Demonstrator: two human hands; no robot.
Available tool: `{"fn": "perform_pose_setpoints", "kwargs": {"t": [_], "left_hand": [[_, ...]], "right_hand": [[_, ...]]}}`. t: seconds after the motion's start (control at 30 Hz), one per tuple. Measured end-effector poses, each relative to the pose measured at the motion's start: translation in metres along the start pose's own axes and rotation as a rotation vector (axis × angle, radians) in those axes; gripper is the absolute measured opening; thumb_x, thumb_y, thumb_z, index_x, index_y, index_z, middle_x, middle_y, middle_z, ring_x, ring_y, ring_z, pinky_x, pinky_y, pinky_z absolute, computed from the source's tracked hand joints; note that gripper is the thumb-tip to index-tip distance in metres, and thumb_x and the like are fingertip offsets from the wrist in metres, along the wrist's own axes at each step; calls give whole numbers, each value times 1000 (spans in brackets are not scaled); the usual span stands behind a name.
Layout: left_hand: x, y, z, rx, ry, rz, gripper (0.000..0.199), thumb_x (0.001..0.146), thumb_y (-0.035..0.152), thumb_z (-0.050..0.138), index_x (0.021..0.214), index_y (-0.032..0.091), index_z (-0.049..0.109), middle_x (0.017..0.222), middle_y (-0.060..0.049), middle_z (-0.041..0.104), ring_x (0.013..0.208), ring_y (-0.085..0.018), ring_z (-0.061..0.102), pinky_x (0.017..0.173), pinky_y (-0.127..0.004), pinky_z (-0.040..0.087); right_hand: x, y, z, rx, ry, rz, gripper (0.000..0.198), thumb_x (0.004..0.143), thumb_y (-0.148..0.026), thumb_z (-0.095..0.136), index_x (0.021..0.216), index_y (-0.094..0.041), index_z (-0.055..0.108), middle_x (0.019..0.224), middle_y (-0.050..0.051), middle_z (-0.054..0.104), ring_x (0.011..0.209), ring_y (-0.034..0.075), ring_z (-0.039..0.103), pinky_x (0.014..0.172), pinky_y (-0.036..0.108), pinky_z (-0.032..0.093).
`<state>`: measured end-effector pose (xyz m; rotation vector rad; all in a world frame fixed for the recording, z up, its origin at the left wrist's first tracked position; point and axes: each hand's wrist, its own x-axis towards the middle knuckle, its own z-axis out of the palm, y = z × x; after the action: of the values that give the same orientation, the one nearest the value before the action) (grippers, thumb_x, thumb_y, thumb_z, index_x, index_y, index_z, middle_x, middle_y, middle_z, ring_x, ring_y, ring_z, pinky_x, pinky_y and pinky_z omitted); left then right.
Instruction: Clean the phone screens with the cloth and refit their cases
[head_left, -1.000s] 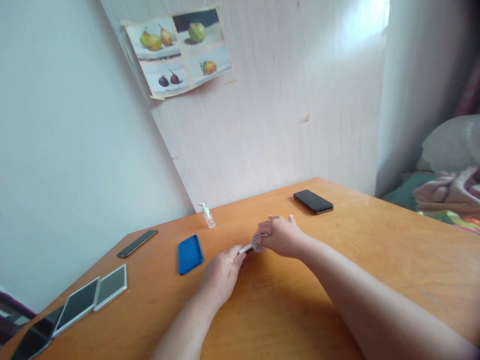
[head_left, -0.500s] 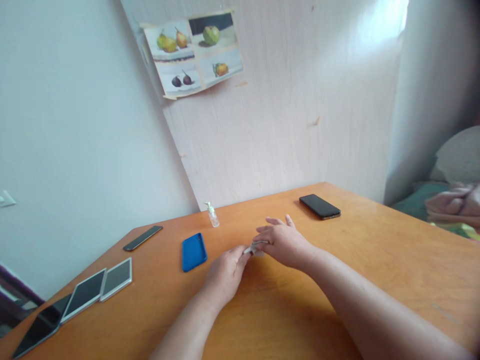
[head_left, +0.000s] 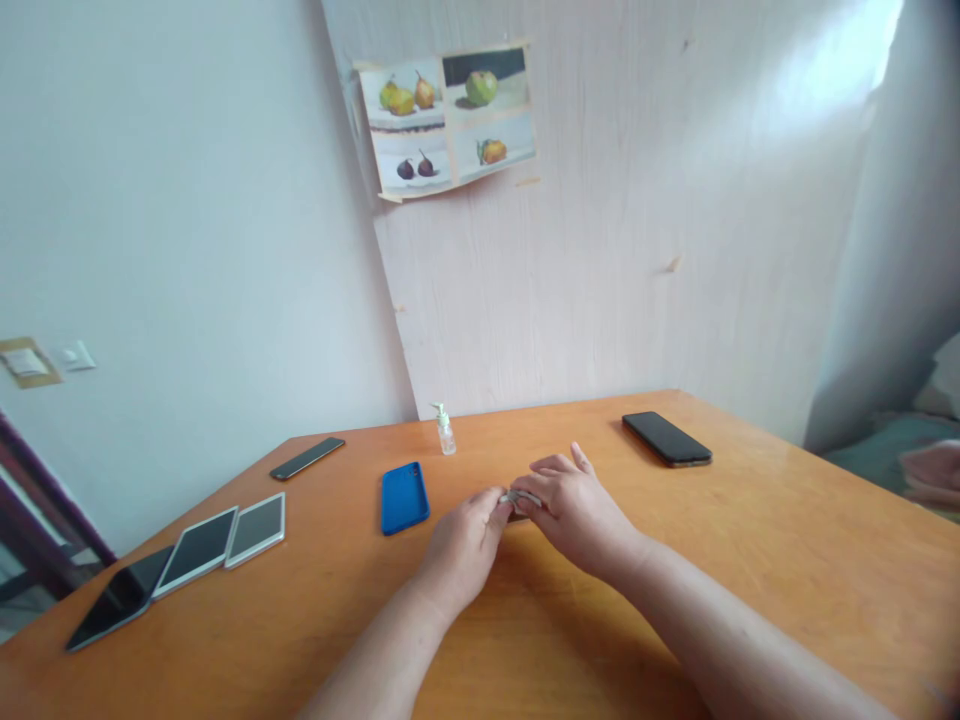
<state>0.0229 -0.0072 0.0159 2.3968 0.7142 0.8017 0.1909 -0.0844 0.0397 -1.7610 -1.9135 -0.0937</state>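
Above the middle of the table, my left hand (head_left: 466,542) is closed with thumb and fingers pinching a small pale grey-white thing (head_left: 517,496). Its kind is hard to make out, since fingers cover most of it. My right hand (head_left: 574,508) grips the other side of the same thing between thumb and fingers, with one finger raised. The fingertips of both hands nearly meet there. A blue phone case (head_left: 405,498) lies left of my left hand. Behind them stands a small clear pump bottle (head_left: 446,438) with a pale green top.
On the wooden table (head_left: 300,640), a black phone (head_left: 666,438) lies at the back right and another dark phone (head_left: 308,458) at the back left. Two white-framed devices (head_left: 256,530) and a black tablet (head_left: 120,598) line the left side. Fruit pictures (head_left: 450,125) hang on the wall panel.
The camera view has turned left, so the scene appears shifted right. My hands have come closer together around the small pale thing, and less of it shows now.
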Motion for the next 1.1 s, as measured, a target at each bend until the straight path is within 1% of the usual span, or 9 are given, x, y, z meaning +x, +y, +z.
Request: {"fn": "perform_pose_setpoints", "kwargs": {"t": [0.07, 0.17, 0.27, 0.43, 0.57, 0.73, 0.83, 0.93, 1.1], "left_hand": [[0, 0, 0, -49, 22, -8, 35, 98, 43, 37, 96, 21, 64, 91, -4, 69, 84, -18, 63, 73, -24, 45], [0, -3, 1, -126, 65, -49, 35, 97, 45, 40, 96, 19, 64, 81, -1, 67, 75, -15, 60, 68, -23, 45], [1, -6, 5, -258, 79, -107, 34, 94, 46, 46, 101, 18, 65, 87, -2, 70, 80, -16, 62, 73, -25, 48], [3, -12, 15, -497, 64, -204, 32, 87, 37, 59, 110, 15, 62, 103, -8, 72, 94, -19, 66, 85, -30, 51], [2, -16, 22, -439, 41, -198, 28, 85, 29, 61, 109, 16, 64, 100, -7, 72, 94, -18, 66, 86, -31, 50], [-2, -8, 21, -266, 2, -168, 22, 89, 35, 53, 96, 18, 65, 83, -2, 69, 78, -15, 62, 73, -26, 49], [-9, 7, 15, -114, -132, -127, 37, 82, 55, 60, 89, 19, 65, 83, -3, 66, 77, -17, 60, 68, -27, 47], [-18, 24, 9, 53, -226, 27, 62, 59, 73, 71, 91, 21, 66, 91, -6, 63, 85, -24, 58, 71, -31, 47], [-26, 33, 7, 142, -326, 170, 83, 50, 67, 80, 119, 26, 60, 108, -9, 59, 99, -30, 55, 84, -37, 46]], "right_hand": [[1, 0, 1, 43, 32, 4, 23, 94, -33, 49, 97, -28, 71, 93, 3, 72, 103, 21, 57, 109, 47, 23], [4, 4, 4, 132, 78, 43, 25, 94, -33, 47, 99, -25, 70, 93, 4, 72, 98, 20, 57, 91, 33, 39], [7, 9, 5, 185, 104, 134, 24, 92, -34, 49, 95, -24, 70, 93, 4, 72, 96, 21, 58, 81, 29, 41], [8, 14, 9, 232, 18, 225, 26, 90, -36, 49, 87, -22, 70, 87, 3, 73, 87, 20, 62, 81, 29, 40], [6, 16, 25, 137, -2, 201, 25, 92, -34, 48, 91, -23, 70, 91, 3, 73, 94, 20, 60, 80, 29, 39], [8, 25, 44, 70, -4, 254, 26, 93, -32, 45, 91, -23, 69, 93, 5, 73, 95, 20, 59, 82, 29, 38], [11, 31, 48, 138, 3, 324, 28, 93, -33, 44, 89, -22, 69, 90, 5, 73, 91, 19, 61, 78, 27, 41], [13, 35, 48, 217, 18, 347, 28, 91, -34, 44, 85, -21, 68, 85, 4, 73, 85, 18, 64, 73, 26, 42], [11, 36, 48, 295, 53, 363, 26, 89, -34, 47, 81, -21, 67, 80, 4, 73, 78, 17, 65, 70, 25, 43]]}}
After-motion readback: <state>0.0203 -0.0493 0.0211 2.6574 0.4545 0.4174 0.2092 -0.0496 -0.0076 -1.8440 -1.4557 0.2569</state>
